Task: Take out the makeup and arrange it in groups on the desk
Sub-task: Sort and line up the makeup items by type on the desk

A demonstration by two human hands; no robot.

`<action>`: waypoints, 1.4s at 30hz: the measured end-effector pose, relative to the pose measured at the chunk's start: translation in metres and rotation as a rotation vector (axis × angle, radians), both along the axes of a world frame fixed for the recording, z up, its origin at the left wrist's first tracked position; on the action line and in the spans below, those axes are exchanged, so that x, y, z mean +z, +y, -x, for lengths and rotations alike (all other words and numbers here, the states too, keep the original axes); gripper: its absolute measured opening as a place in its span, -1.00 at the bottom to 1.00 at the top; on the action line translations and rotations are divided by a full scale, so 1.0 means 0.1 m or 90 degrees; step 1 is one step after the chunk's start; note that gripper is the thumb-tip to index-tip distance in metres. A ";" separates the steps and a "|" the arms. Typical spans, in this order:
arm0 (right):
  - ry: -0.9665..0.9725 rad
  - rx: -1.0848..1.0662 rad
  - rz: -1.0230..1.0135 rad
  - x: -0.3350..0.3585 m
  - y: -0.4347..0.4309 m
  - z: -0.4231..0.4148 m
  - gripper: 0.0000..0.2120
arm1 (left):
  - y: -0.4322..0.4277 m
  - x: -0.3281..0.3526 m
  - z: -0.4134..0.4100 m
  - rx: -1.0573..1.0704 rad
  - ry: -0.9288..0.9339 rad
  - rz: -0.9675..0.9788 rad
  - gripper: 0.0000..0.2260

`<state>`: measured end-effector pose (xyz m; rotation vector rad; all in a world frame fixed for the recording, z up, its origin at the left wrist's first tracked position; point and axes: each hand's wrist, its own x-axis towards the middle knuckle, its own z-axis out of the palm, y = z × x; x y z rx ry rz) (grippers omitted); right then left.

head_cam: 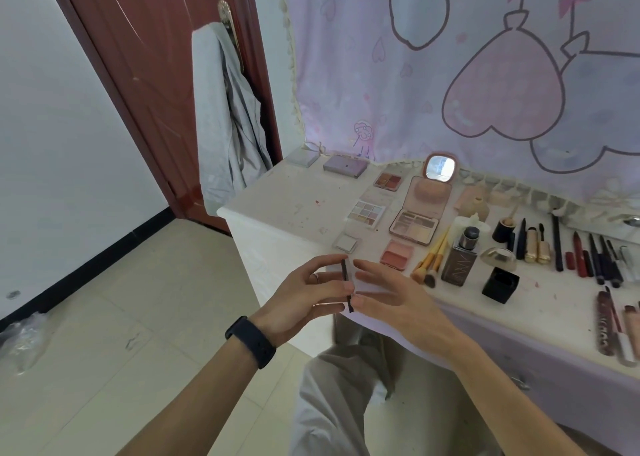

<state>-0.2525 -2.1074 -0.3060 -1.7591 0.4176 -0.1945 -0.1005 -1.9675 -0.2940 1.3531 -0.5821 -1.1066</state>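
Observation:
Both of my hands hold a thin flat makeup case (347, 284) with a dark edge and a pale, see-through face, seen edge-on just in front of the desk's near left corner. My left hand (304, 294), with a black band on its wrist, pinches the dark edge. My right hand (391, 298) rests its fingertips on the pale side. On the white desk (284, 196) lie several eyeshadow and blush palettes (366, 213), an open compact with a mirror (433, 185), brushes (431, 258), a foundation bottle (462, 258) and a row of pencils and mascaras (588, 255).
A black cube box (500, 284) and lip glosses (609, 324) lie near the desk's front edge on the right. A pink printed cloth (485, 75) hangs behind the desk. A grey garment (228, 116) hangs on the brown door (145, 75) at left. Tiled floor lies below.

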 end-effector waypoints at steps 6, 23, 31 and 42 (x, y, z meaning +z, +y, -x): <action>-0.050 0.025 -0.092 -0.03 -0.02 -0.01 -0.50 | 0.00 0.03 0.04 0.008 -0.052 0.016 -0.55; -0.065 -0.014 -0.014 -0.17 0.06 -0.08 -0.60 | 0.06 -0.09 0.05 0.028 0.046 0.066 -0.51; -0.051 -0.046 -0.040 -0.16 0.10 -0.12 -0.64 | 0.11 -0.14 0.03 0.051 0.082 0.070 -0.65; -0.040 -0.064 -0.167 -0.12 0.11 -0.17 -0.55 | 0.19 -0.22 -0.09 0.012 0.201 0.108 -0.61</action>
